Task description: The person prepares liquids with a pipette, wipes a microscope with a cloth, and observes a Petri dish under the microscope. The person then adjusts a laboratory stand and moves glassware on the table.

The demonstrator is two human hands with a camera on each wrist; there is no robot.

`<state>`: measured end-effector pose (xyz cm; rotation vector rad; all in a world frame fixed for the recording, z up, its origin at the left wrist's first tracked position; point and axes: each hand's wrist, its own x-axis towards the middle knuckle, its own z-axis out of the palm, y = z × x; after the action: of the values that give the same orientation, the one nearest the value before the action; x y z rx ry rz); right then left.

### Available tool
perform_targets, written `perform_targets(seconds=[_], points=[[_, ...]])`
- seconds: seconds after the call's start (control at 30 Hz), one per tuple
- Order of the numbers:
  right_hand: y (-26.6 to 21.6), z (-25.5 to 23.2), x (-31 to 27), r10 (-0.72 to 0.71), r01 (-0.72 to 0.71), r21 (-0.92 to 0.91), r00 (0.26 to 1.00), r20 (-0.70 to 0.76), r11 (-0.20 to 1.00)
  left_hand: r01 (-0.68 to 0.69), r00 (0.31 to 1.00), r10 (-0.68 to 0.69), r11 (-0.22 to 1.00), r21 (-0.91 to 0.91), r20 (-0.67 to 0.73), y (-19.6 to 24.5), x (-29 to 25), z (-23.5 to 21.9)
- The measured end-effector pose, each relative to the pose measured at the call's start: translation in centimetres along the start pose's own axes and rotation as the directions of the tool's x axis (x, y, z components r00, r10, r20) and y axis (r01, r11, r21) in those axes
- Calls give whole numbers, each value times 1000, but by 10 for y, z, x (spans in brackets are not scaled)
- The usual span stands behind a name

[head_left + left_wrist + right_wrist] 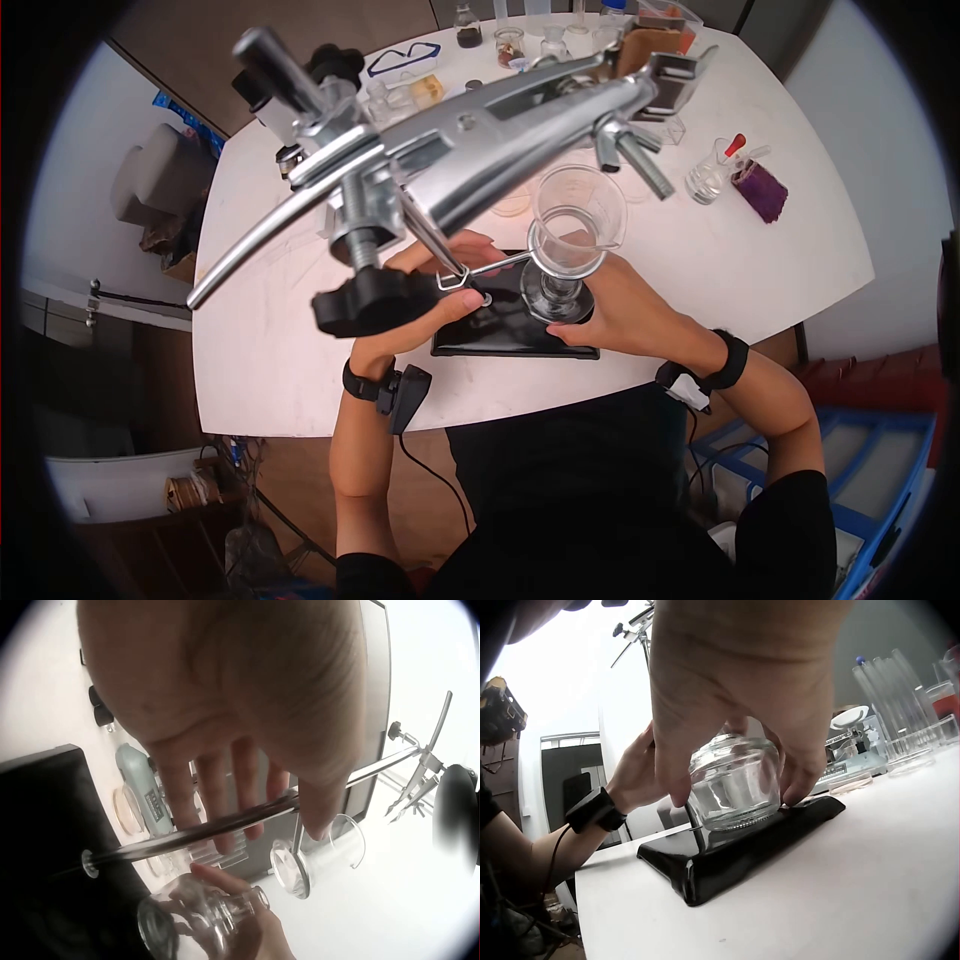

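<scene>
A retort stand with a black base (470, 342) stands in front of me, its metal rod (202, 829) rising toward a large silver clamp (500, 150). A ring (502, 264) on the rod supports a clear beaker (592, 222). My right hand (630, 305) grips a clear glass alcohol lamp (739, 780) from above, thumb and fingers on its sides, right at the base below the beaker. My left hand (247, 697) is at the rod by the ring's fitting, its straight fingers beyond the rod and the thumb on the near side.
Safety goggles (405, 60), a bottle of dark material (468, 32) and other glassware stand at the back. On the right are a small flask (705, 182) with a red-bulbed dropper (736, 146) and a purple cloth (762, 190). The large clamp juts out over both hands.
</scene>
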<state>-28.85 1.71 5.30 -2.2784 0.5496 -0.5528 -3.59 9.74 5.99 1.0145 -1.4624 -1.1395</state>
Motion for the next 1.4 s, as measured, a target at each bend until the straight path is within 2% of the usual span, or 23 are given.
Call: perform_targets(seconds=[0.07,0.13,0.27,0.33,0.4,0.47,0.5,0.57,0.6,0.67,0.77,0.83,1.0,1.07,1.13,1.4], points=[[0,-1,-2,8,-8,3,1000,-17,1000,13,1000,-15,991,-134,-14,-6,0,4],[1,-7,-2,75,-76,14,996,45,997,-64,998,65,963,-263,-4,-14,3,4],[2,-28,-20,154,-154,24,988,-9,988,-57,998,53,959,-276,-20,-24,2,12],[10,-46,-35,143,-140,34,983,-119,990,-52,999,50,960,-277,-15,-28,3,16],[12,-64,-46,202,-203,6,968,-151,979,-15,1000,18,987,-158,17,-33,2,11],[31,-80,-65,278,-289,11,909,-310,957,-17,1000,18,992,-121,10,-38,1,13],[39,-88,-74,282,-293,10,908,-309,956,7,1000,-7,998,-60,3,-39,0,14],[57,-103,-89,388,-419,22,819,-423,908,31,1000,-31,1000,-2,-4,-41,1,16],[64,-106,-91,389,-420,18,820,-421,907,20,1000,-20,1000,22,5,-41,2,13],[82,-110,-101,414,-433,79,769,-488,898,10,1000,-10,999,48,16,-45,2,16],[95,-108,-103,408,-432,68,770,-490,899,6,1000,-7,997,73,7,-52,0,16],[96,-105,-95,397,-427,56,774,-493,903,1,1000,-1,1000,24,6,-51,0,9],[103,-105,-89,423,-517,-33,734,-532,855,5,998,-6,1000,-17,-54,-51,-5,13],[102,-105,-81,415,-514,-42,737,-534,857,13,995,-18,999,-52,-95,-46,-6,8],[111,-107,-84,407,-509,-48,738,-538,859,29,998,-38,989,-146,-59,-39,-3,13],[125,-112,-83,389,-463,-5,751,-534,886,-25,1000,22,990,-141,-20,-39,-7,13]])
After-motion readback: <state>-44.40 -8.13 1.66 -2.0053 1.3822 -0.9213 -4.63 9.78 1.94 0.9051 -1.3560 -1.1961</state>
